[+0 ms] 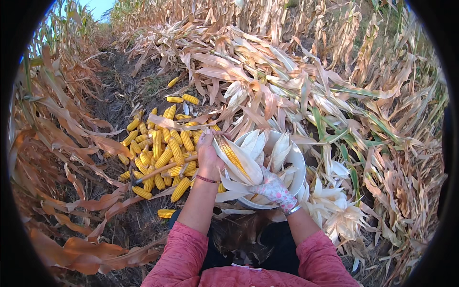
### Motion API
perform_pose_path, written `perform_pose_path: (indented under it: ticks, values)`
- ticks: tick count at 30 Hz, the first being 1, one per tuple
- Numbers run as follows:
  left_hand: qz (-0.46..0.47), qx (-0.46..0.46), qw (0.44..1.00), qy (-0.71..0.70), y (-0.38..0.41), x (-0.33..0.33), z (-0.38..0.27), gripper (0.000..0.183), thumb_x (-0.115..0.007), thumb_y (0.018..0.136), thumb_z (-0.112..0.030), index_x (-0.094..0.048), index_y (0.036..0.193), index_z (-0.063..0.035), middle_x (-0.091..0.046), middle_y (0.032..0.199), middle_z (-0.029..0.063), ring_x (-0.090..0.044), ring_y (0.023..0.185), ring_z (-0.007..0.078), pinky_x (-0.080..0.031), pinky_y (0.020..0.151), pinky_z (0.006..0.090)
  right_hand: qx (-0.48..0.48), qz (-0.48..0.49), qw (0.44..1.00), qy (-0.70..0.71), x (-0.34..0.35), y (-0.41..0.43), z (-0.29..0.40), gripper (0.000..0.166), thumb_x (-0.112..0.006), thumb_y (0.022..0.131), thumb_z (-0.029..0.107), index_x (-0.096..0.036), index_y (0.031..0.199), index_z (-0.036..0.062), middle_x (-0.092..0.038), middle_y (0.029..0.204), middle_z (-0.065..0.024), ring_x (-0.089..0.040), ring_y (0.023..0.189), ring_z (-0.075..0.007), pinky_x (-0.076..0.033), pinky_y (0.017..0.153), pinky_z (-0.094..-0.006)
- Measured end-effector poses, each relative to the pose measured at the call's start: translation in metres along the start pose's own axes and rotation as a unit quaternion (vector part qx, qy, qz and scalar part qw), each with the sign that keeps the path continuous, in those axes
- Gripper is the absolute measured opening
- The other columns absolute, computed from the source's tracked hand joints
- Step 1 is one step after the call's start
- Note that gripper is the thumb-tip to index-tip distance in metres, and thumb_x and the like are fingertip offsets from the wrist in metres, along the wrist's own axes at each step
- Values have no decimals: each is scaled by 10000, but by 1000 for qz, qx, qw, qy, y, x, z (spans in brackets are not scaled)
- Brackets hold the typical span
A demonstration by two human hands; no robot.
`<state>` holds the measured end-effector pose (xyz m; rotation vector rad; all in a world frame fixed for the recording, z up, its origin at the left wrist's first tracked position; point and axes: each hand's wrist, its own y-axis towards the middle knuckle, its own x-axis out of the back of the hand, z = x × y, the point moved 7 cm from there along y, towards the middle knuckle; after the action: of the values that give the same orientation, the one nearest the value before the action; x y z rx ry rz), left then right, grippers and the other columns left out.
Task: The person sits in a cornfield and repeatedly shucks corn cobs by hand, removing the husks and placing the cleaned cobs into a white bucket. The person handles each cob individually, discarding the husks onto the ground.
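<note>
Between my two hands is an ear of corn [233,158], its pale husk [255,173] parted so that a strip of yellow kernels shows. My bare left hand [209,152] grips the ear's upper end and the loosened husk. At the lower end, my right hand [269,188], in a white glove with pink spots, holds the base. Directly beneath the ear stands a white bucket [302,168] with several ears still in their husks [280,152]. To the left, against my left forearm in the picture, lies a heap of husked yellow cobs [157,149].
A wooden-handled tool [166,166] lies across the cob heap; its head is partly hidden. Stripped husks [331,204] lie right of the bucket. Cut corn stalks [251,68] are piled beyond it. Dry standing corn [53,118] borders the left. A single cob [166,213] lies near my legs.
</note>
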<state>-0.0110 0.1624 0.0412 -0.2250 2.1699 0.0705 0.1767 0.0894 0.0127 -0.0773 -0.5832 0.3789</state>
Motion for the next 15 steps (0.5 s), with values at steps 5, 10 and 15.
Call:
perform_pose_path:
  ticks: [5, 10, 15]
  values:
    - [-75, 66, 982, -160, 20, 27, 27, 220, -408, 963, -200, -495, 839, -41, -563, 779, 78, -577, 732, 213, -505, 767, 365, 69, -6, 976, 207, -11, 3, -4, 781, -753, 700, 263, -376, 1324, -16, -559, 1205, -114, -536, 1106, -195, -404, 961, -309]
    - [37, 61, 959, -274, 24, 12, 37, 255, -400, 963, -215, -442, 749, -82, -488, 696, 23, -536, 739, 158, -473, 753, 322, 46, -24, 875, 482, -18, -12, 9, 736, -725, 752, 290, -380, 1330, -7, -544, 1212, -85, -533, 1087, -170, -411, 948, -290]
    - [3, 47, 993, -110, -1, -9, 55, 271, -427, 961, -215, -398, 713, -111, -372, 608, -46, -370, 525, 85, -368, 528, 242, 39, -142, 767, 624, 41, -19, -16, 602, -684, 799, 305, -447, 1263, 2, -579, 1124, -82, -570, 999, -166, -468, 856, -300]
